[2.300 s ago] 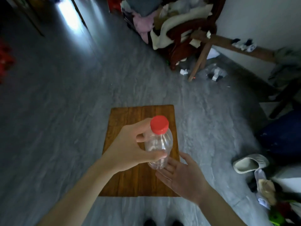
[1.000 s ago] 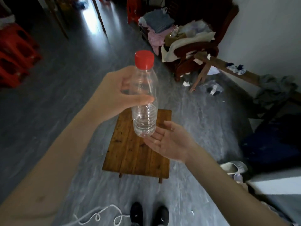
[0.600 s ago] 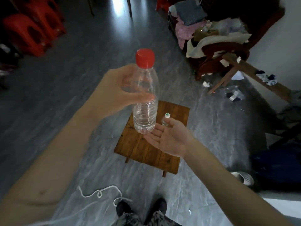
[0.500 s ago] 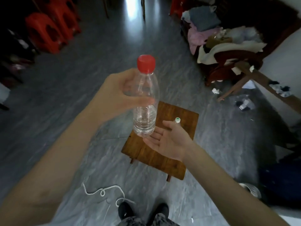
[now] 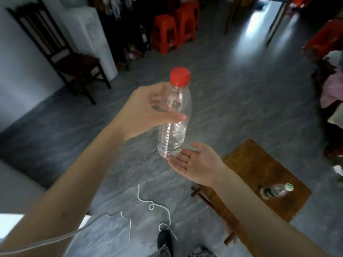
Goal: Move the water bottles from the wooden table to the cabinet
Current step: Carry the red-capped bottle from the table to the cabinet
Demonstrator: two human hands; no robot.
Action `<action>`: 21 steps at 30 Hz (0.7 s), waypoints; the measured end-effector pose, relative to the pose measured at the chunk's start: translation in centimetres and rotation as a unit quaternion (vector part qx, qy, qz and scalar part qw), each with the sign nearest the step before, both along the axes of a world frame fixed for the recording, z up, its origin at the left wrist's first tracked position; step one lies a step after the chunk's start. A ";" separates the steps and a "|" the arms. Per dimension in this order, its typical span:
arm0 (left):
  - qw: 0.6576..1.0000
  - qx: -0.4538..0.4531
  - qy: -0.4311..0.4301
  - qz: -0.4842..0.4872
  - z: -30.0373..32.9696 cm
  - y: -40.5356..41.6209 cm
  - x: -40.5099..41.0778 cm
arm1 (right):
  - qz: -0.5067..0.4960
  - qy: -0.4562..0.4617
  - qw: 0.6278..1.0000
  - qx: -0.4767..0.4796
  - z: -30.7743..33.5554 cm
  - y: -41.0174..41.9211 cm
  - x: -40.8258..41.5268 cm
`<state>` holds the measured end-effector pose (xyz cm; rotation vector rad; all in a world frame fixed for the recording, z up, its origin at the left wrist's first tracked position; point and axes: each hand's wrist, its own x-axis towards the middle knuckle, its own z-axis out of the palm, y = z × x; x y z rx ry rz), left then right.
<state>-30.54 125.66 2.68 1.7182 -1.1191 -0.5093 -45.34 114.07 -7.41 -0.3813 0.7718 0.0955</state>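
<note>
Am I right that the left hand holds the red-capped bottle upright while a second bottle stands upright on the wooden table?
Not quite. In the head view the second bottle lies on its side on the wooden table. The left hand does hold the red-capped bottle upright.

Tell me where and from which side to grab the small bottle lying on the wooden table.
The small bottle lies on its side on the wooden table, white cap towards the table's edge. Probably best to come from above and wrap the fingers across its dark-labelled middle, perpendicular to its length; a round body could roll if pushed sideways.
</note>
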 end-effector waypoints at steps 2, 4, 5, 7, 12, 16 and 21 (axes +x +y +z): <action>0.999 -0.002 0.000 0.044 0.0 2.9 1.6 | 0.040 0.002 0.999 0.001 0.0 1.8 2.5; 0.996 -0.002 0.004 0.085 -0.3 5.6 2.8 | 0.086 0.003 0.996 0.002 0.0 3.4 4.8; 0.994 -0.004 0.006 0.107 -0.4 7.0 3.3 | 0.112 0.004 0.994 0.003 -0.1 4.1 5.8; 0.988 -0.009 0.008 0.152 -0.5 9.4 4.2 | 0.163 0.003 0.987 0.004 -0.1 5.4 7.9; 0.966 -0.001 0.014 0.260 -0.1 14.4 5.6 | 0.265 -0.008 0.964 0.010 -0.1 8.5 12.5; 0.942 0.003 0.020 0.335 1.0 16.4 6.4 | 0.329 -0.017 0.944 0.027 0.5 9.6 15.4; 0.920 -0.027 -0.001 0.390 2.8 16.3 7.6 | 0.375 -0.054 0.925 0.020 2.1 8.6 19.2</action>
